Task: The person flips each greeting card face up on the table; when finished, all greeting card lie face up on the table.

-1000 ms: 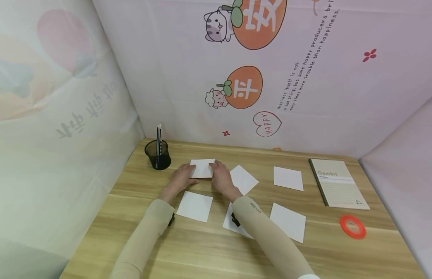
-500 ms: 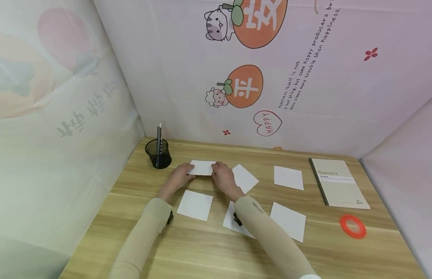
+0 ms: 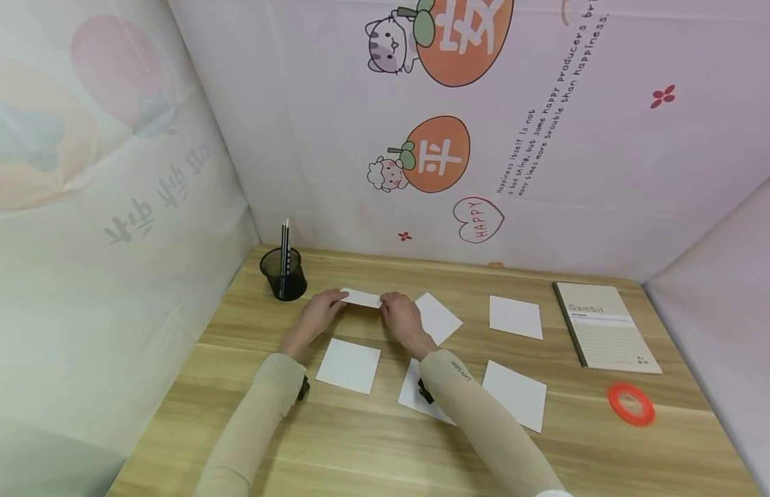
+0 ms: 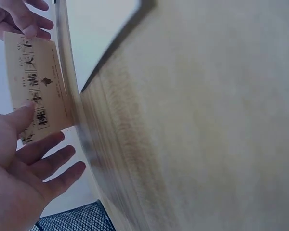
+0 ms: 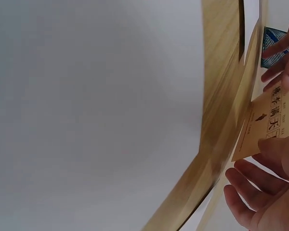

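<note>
At the back of the table, my left hand (image 3: 318, 314) and right hand (image 3: 403, 319) each pinch one end of a card (image 3: 362, 298). Its white side faces the head camera and is strongly foreshortened. Both wrist views show the other side of the card (image 4: 57, 94), tan with a row of dark printed characters. In the left wrist view my left thumb lies on the printed face, with the other fingers spread below. The right thumb presses the opposite end of the card (image 5: 253, 132) in the right wrist view.
Several white square cards (image 3: 347, 366) lie spread over the wooden table, one partly under the right sleeve. A black mesh cup (image 3: 284, 276) with pencils stands at the back left. On the right are a notebook (image 3: 608, 335) and a red tape roll (image 3: 631, 404).
The card has tilted up from nearly face-on to steep, so its white side looks narrower to the head camera. Both hands keep their grip and have turned slightly with it.
</note>
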`<state>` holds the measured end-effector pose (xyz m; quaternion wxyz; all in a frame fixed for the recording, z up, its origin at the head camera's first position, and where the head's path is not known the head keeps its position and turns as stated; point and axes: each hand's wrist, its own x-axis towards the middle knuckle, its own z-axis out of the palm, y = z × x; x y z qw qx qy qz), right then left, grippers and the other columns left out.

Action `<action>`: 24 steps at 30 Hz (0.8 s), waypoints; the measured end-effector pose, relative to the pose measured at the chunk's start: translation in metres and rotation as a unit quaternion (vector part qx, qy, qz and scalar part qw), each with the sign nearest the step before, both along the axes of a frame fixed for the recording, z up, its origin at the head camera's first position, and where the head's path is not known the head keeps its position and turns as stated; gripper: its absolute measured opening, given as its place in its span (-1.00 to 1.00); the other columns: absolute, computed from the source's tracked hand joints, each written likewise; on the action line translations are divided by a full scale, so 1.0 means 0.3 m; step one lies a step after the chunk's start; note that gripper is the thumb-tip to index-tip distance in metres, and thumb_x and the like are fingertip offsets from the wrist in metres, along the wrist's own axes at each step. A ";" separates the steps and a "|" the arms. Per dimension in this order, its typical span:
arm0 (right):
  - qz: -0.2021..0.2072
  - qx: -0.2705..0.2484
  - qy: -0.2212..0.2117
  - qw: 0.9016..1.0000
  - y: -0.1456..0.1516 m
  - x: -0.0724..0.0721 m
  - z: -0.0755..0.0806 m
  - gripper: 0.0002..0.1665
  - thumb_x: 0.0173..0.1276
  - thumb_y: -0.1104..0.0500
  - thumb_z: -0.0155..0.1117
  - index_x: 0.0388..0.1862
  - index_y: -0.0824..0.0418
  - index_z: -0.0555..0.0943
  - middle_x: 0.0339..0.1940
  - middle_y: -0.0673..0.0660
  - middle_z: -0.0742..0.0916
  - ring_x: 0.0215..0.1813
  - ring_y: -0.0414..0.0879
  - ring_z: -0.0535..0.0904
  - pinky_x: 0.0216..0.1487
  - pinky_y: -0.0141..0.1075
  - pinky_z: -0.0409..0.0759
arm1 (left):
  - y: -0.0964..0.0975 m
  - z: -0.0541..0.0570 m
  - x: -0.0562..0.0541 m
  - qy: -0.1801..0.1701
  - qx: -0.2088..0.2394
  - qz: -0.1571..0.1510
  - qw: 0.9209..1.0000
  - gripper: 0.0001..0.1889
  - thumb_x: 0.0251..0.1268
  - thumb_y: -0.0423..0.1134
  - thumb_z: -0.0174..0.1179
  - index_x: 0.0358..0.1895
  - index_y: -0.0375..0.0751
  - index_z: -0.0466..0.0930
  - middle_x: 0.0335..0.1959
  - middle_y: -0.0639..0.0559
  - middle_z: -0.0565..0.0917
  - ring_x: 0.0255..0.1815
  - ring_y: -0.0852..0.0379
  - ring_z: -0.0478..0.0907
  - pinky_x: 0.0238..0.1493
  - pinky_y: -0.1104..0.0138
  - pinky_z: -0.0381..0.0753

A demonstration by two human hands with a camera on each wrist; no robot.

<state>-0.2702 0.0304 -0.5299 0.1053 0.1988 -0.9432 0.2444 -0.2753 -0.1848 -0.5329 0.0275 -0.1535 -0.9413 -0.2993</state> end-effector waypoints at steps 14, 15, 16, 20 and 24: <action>-0.025 -0.034 0.000 0.999 0.006 -0.013 0.009 -0.83 0.34 0.24 0.29 -0.12 0.20 0.70 -0.22 0.14 0.74 -0.21 0.02 0.66 -0.32 -0.18 0.63 | -0.001 0.011 0.006 0.085 0.033 0.003 0.996 -0.77 0.40 -0.31 0.11 0.00 -0.29 0.64 -0.02 -0.18 0.64 0.06 -0.11 0.57 0.13 0.11 0.53; -0.025 -0.037 -0.003 0.999 0.005 -0.015 0.008 -0.83 0.35 0.22 0.28 -0.11 0.21 0.70 -0.21 0.14 0.74 -0.20 0.01 0.65 -0.30 -0.17 0.63 | 0.000 0.014 0.005 0.085 0.038 0.006 0.996 -0.78 0.40 -0.30 0.11 -0.02 -0.29 0.64 -0.03 -0.18 0.65 0.05 -0.11 0.58 0.12 0.11 0.53; -0.025 -0.040 -0.005 0.999 0.005 -0.017 0.007 -0.82 0.36 0.21 0.26 -0.10 0.21 0.69 -0.21 0.14 0.74 -0.19 0.01 0.65 -0.28 -0.17 0.64 | 0.001 0.015 0.003 0.087 0.039 0.009 0.995 -0.79 0.40 -0.30 0.11 -0.03 -0.29 0.64 -0.04 -0.18 0.66 0.04 -0.11 0.58 0.11 0.11 0.54; -0.024 -0.056 -0.011 0.998 0.005 -0.023 0.002 -0.82 0.40 0.18 0.23 -0.11 0.22 0.67 -0.20 0.13 0.74 -0.17 -0.01 0.65 -0.24 -0.17 0.65 | 0.004 0.019 -0.003 0.090 0.041 0.017 0.995 -0.81 0.40 -0.28 0.11 -0.08 -0.28 0.64 -0.08 -0.17 0.67 0.01 -0.11 0.59 0.08 0.09 0.55; -0.023 -0.070 -0.015 0.997 0.007 -0.023 0.000 -0.85 0.39 0.21 0.24 -0.13 0.23 0.66 -0.22 0.13 0.74 -0.18 -0.03 0.66 -0.23 -0.18 0.65 | 0.003 0.020 -0.005 0.089 0.049 0.021 0.995 -0.81 0.40 -0.27 0.12 -0.09 -0.28 0.64 -0.09 -0.18 0.67 -0.01 -0.12 0.60 0.07 0.07 0.55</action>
